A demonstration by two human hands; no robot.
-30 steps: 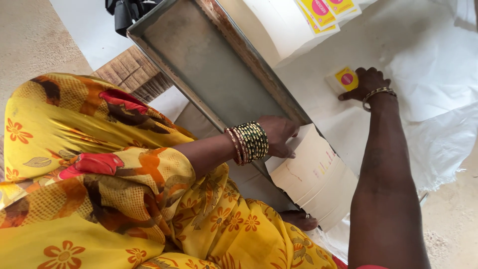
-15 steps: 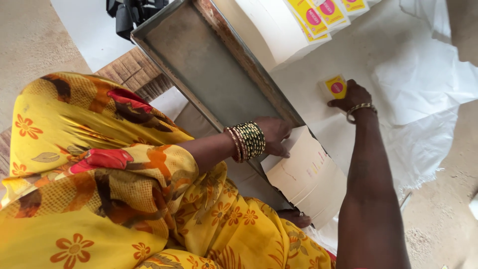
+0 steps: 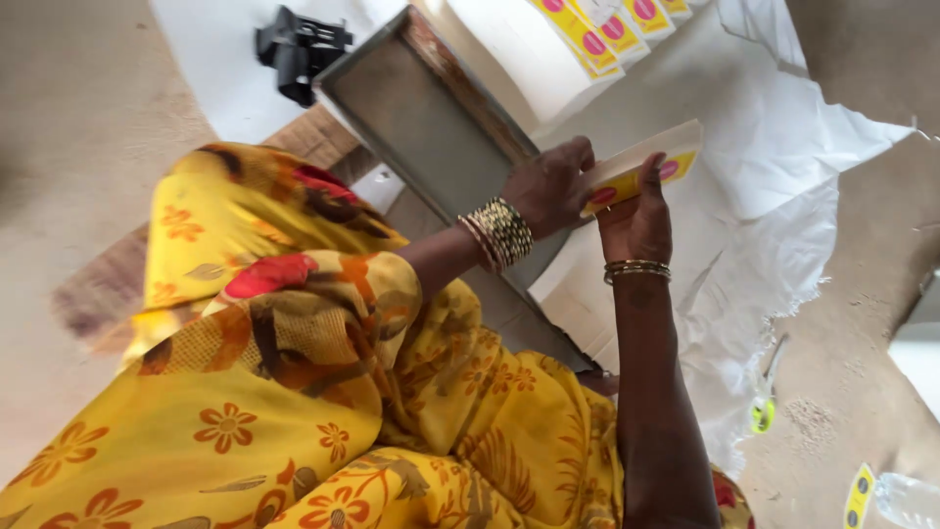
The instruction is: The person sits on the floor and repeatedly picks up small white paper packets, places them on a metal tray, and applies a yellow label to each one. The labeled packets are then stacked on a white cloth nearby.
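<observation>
Both hands gripped one flat yellow carton with red dots: left hand at its near end, right hand underneath. It was held over the white sheet, beside the grey metal tray, which held nothing visible. Earlier the right hand was reaching for a carton on the sheet, left on white card.

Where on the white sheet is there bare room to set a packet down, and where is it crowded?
Bare sheet lies right of the yellow packet held in the left hand and right hand. The metal tray looks bare too. It is crowded at the top, by the row of yellow packets.
</observation>
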